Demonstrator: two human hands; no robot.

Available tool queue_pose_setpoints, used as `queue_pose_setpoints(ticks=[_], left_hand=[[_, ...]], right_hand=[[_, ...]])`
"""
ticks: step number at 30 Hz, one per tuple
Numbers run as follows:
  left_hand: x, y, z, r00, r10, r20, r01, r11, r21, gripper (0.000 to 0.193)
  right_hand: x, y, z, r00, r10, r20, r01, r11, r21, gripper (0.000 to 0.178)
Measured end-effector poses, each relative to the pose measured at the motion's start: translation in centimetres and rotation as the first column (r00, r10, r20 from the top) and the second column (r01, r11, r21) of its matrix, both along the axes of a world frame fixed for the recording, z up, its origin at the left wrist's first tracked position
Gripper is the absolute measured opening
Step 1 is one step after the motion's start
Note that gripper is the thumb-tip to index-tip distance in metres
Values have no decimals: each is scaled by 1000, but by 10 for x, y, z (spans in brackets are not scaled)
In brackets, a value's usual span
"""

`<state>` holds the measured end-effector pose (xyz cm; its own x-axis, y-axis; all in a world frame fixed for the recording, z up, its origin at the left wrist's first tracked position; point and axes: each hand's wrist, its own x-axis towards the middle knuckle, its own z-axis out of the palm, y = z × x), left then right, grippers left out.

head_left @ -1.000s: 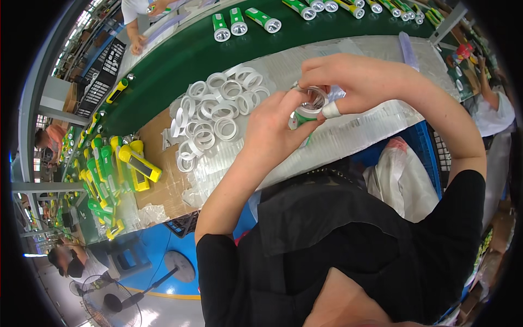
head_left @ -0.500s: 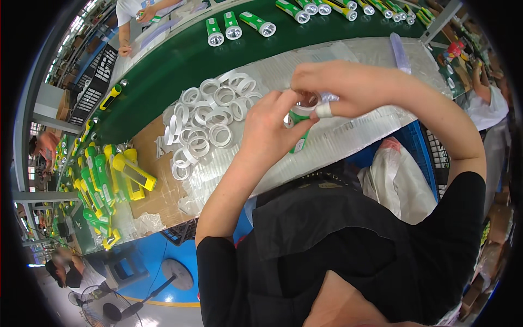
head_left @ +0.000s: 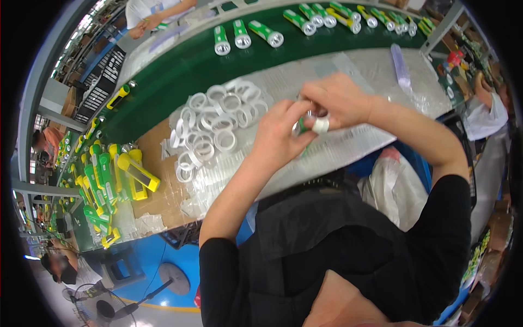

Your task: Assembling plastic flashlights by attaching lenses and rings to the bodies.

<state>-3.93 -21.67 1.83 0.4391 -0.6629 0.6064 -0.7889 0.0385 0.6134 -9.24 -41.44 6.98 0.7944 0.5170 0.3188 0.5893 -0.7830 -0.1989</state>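
Head view: the left hand [head_left: 279, 132] is clamping round a green plastic flashlight [head_left: 302, 125] — mostly hidden — just right of the heap of round white plastic rings [head_left: 224, 124]. The right hand [head_left: 342, 102], its thumb wearing white tape [head_left: 321, 126], is clasping the flashlight's shiny head. Left of the heap, green-and-yellow flashlights [head_left: 105, 170] are lying piled; beyond it, silvery-headed green flashlights [head_left: 265, 32] are resting on the dark green belt [head_left: 180, 76].

Rings [head_left: 208, 120]: smooth white plastic by the look, bit glossy
Flashlights [head_left: 140, 173]: shiny hard plastic
Belt [head_left: 185, 71]: smooth green, kinda satin
Bench cover [head_left: 305, 170]: crinkly clear plastic, super glossy
Cardboard [head_left: 170, 199]: brown, dull-ish
Apron [head_left: 327, 218]: matt black cloth
Sack [head_left: 396, 188]: wrinkly, weave unclear
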Motion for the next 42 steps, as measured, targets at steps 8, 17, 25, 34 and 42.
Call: queue_pose_setpoints(ticks=[8, 17, 25, 34, 42], left_hand=[[-4, 22, 39, 237, -85, -968, 784, 605, 139, 70], [80, -28, 0, 981, 29, -193, 38, 940, 338, 66], [131, 189, -12, 253, 888, 385, -952, 300, -67, 61], [114, 282, -57, 32, 969, 246, -953, -44, 300, 66], [69, 171, -28, 655, 685, -321, -748, 649, -140, 73]], right_hand=[[-39, 3, 32, 998, 40, 41, -44, 991, 125, 37], [50, -41, -50, 835, -522, -176, 534, 688, 491, 46], [235, -226, -138, 503, -856, 119, 664, 471, 581, 56], [244, -162, -138, 439, -879, 183, 870, 467, 155, 49], [130, 31, -65, 955, -39, -295, 232, 718, 656, 25]])
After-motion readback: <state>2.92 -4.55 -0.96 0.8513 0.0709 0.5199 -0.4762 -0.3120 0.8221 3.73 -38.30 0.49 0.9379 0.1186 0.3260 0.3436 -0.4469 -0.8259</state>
